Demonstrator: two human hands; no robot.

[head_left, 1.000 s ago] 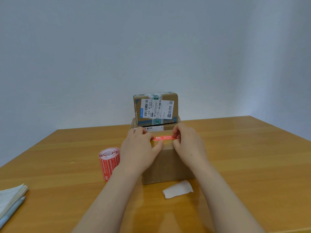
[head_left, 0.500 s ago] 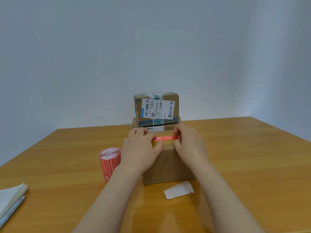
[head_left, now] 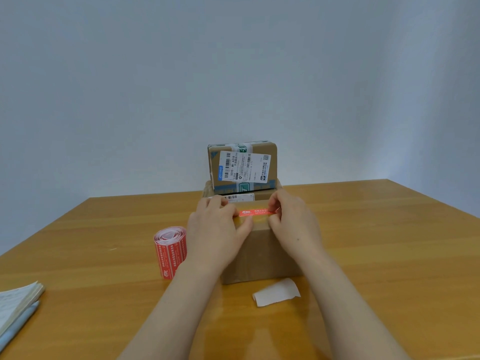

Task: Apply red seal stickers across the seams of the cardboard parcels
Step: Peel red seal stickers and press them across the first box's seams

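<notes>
A plain cardboard parcel point(head_left: 259, 253) stands on the wooden table point(head_left: 376, 255) in front of me. A red seal sticker point(head_left: 255, 212) stretches left to right just above its top. My left hand point(head_left: 215, 229) pinches the sticker's left end, thumb under it. My right hand point(head_left: 293, 224) pinches the right end between thumb and fingers. Both hands rest at the parcel's top edge and hide much of it. Behind it, a smaller labelled parcel point(head_left: 242, 166) sits on another parcel point(head_left: 265, 194).
A roll of red stickers point(head_left: 170, 249) stands upright left of the parcel, next to my left wrist. A white strip of backing paper point(head_left: 276, 296) lies in front of the parcel. A notebook and blue pen point(head_left: 15, 307) lie at the table's left edge.
Hardly anything differs. Both hands keep pinching the sticker's ends over the parcel top; the sticker stays in the same place.
</notes>
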